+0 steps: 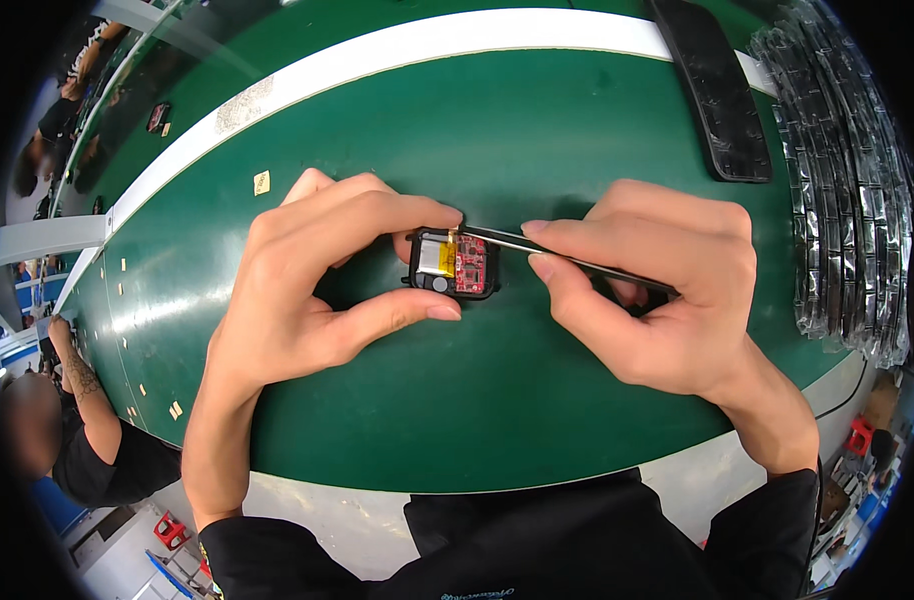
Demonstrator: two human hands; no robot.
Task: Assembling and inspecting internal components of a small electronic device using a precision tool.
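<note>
Left hand [297,275]: case [491,285] pinched, far and near edges.
Right hand [697,300]: tweezers [602,267] pinched, lightly guided.
Battery [430,257]: best left unpressed.

The view comes from the left of two fisheye cameras worn side by side on the head of a person [567,545], upright and facing steeply down. It is close: the left hand [312,270] and right hand [667,290] loom large near the middle, forearms [222,430] entering from below. The green surface [377,430] spreads beneath them, its white strip [427,38] bowed into an arc.
</note>
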